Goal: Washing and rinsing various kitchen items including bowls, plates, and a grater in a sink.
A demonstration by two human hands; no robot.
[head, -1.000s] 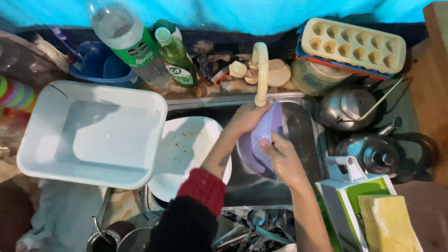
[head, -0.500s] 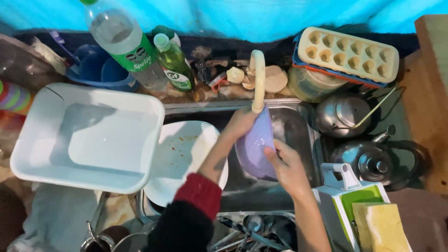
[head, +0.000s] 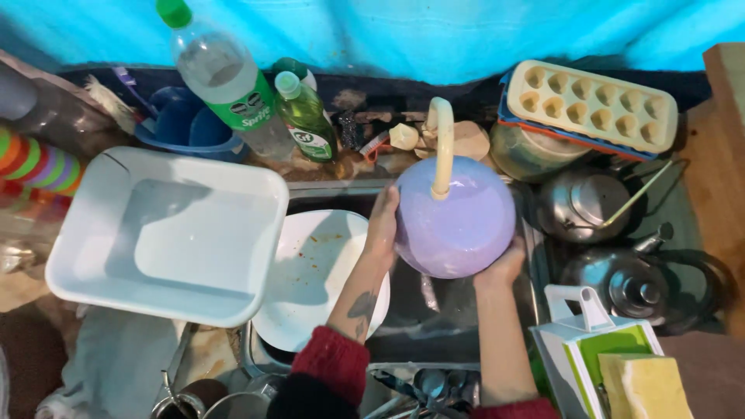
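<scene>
Sink (head: 458,318) at 6 o'clock: lilac bowl (head: 454,217), edge-on before, now faces up under tap (head: 441,147), left hand (head: 382,225) and right hand (head: 500,268) both clasping its rim.

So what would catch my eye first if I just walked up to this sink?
Probably the lilac bowl, held between the left hand and right hand under the cream tap at the sink's centre. Then the big white tub on the left, with a food-flecked white plate beside it.
</scene>
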